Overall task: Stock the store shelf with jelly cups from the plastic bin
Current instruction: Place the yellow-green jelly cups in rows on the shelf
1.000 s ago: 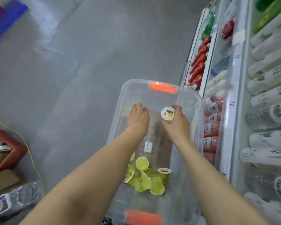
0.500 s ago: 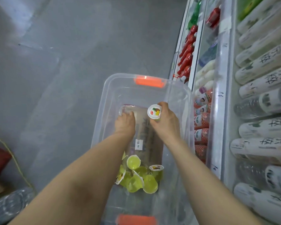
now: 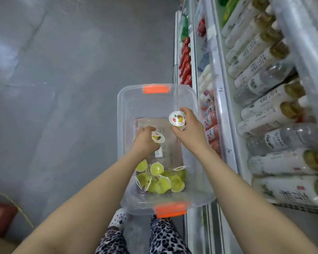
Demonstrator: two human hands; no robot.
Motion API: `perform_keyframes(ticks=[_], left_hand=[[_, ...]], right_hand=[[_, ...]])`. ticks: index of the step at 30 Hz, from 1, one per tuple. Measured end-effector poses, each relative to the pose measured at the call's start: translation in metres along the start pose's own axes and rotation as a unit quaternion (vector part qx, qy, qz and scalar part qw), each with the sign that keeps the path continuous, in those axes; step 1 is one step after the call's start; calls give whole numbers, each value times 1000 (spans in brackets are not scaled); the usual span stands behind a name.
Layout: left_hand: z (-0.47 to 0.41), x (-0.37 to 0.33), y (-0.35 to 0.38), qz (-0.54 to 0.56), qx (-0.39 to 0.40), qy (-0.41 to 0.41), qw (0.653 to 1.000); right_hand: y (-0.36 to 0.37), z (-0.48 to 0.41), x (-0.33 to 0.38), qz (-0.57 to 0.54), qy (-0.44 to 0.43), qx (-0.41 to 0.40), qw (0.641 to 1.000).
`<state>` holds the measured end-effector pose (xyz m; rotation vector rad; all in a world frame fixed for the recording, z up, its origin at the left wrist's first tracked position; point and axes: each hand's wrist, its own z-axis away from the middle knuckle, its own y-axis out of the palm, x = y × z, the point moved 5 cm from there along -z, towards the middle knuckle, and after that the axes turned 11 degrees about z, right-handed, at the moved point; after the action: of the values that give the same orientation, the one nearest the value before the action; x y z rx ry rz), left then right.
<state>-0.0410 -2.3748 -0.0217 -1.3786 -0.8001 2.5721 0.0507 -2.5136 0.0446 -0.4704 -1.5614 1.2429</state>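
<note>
Up off the plastic bin [image 3: 120, 116] floor, the left hand [image 3: 144, 142] now pinches a jelly cup [image 3: 157, 138], the right hand [image 3: 191, 133] grips a second cup [image 3: 177, 118], both likely bound for the shelf [image 3: 218, 99] alongside, with spare cups [image 3: 160, 177] heaped at the bin's near end

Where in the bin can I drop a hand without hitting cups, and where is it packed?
Bare: the far end of the plastic bin, between the far orange latch and the left hand and right hand; also the strip between the jelly cup pile and the bin's right wall. Crowded: the near end, under that pile.
</note>
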Motion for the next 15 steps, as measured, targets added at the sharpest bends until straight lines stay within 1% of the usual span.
perform_keyframes(ticks=[3,5,7,11,15], left_hand=[[22,-4,-9,0,8,63,998],[42,-13,-17,18,20,110,994],[60,-17,-25,39,35,139,989],[94,-31,-36,52,91,217,970],[128,-44,-31,31,142,284,948]], right_hand=[[-16,32,6,-16,34,-54,998],[-27,57,10,-29,62,-88,994],[-37,83,15,-37,82,-115,989],[-55,143,25,-30,120,-172,977],[-66,206,29,-24,177,-224,958]])
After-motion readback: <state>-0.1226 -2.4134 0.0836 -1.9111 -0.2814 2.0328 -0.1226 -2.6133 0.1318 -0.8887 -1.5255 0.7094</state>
